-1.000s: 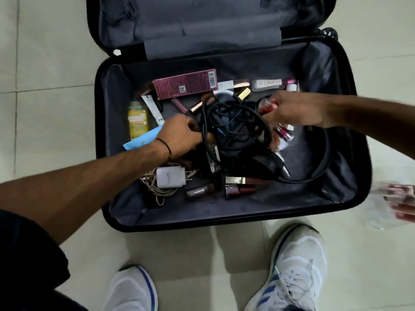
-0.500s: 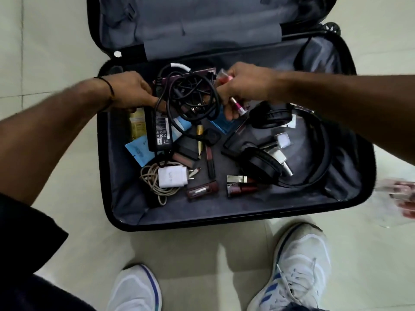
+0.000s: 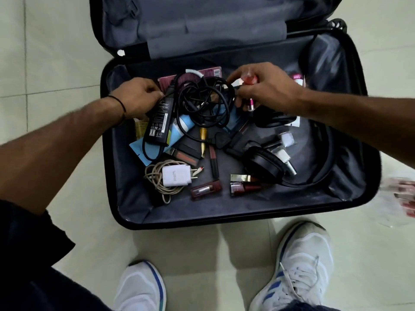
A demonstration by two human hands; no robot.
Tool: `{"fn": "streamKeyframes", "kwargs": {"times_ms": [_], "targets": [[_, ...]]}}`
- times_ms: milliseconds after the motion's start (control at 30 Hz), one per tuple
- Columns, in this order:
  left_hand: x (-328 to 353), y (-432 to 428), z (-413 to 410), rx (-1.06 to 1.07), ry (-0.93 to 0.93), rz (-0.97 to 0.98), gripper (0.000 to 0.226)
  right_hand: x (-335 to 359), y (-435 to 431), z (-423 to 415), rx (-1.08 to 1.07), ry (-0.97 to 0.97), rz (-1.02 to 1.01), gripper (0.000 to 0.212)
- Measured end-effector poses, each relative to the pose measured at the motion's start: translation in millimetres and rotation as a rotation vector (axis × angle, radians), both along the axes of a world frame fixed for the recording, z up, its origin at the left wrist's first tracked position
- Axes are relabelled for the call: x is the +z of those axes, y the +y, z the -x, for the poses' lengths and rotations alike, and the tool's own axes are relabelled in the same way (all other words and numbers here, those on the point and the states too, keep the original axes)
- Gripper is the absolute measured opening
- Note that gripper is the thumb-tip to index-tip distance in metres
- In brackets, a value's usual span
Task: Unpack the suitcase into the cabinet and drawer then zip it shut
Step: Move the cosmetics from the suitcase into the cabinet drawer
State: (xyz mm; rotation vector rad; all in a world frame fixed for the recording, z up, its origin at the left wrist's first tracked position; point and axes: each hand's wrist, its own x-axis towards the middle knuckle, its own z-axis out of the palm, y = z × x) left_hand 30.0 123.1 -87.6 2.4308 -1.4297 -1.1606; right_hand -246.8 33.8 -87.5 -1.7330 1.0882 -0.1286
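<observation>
head | both hands grip black charger (image 3: 158, 122) (cable tangled) | suitcase (image 3: 224, 212) open

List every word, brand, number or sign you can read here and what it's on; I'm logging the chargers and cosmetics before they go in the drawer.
"CE", "FC": marks on the black power adapter label; its brand word and the fine print are too blurred to read.
White charger: faint grey embossed word, unreadable.
Maroon box: barcode only, digits too small.
Lip products: label text too small.
Shoes: blue stripes, no words.
</observation>
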Motion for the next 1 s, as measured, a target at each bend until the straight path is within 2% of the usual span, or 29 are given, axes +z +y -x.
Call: {"fn": "streamKeyframes", "kwargs": {"times_ms": [100,200,300,367,467,600,700,767,900,1000], "targets": [[7.9,1.7,-2.3,0.104,-0.079,0.157,0.027,7.0,8.4,12.9,-0.148,-0.114,-0.067,0.021],[22.7,7.9,12.7,-0.060,-0.344,0.444,0.025,13.7,22.7,22.1,-0.200,-0.135,-0.157,0.016],[33.6,29.7,45.0,-0.237,-0.268,0.586,0.012,19.8,41.3,32.4,-0.190,-0.113,-0.275,0.020],[34.4,45.4,66.0,-0.371,-0.113,0.491,0.009,22.3,54.7,38.8,-0.124,-0.048,-0.371,0.022],[25.0,61.2,86.6,-0.633,0.054,0.160,0.013,25.5,74.5,44.4,0.046,0.110,-0.470,0.021],[6.2,67.7,103.8,-0.912,-0.003,-0.091,0.030,31.6,88.9,47.8,0.234,0.311,-0.505,0.018],[0.4,70.1,121.7,-0.953,-0.028,-0.128,0.037,40.2,94.5,51.0,0.405,0.483,-0.540,0.021],[-4.9,73.3,133.9,-0.972,-0.044,-0.142,0.040,39.5,99.8,56.0,0.470,0.564,-0.452,0.025],[-18.7,84.0,146.9,-1.047,-0.147,-0.144,0.043,34.2,101.1,70.0,0.426,0.547,0.103,0.031],[-25.6,89.1,149.8,-1.067,-0.226,-0.118,0.049,32.8,86.8,79.7,0.332,0.528,0.334,0.033]]}}
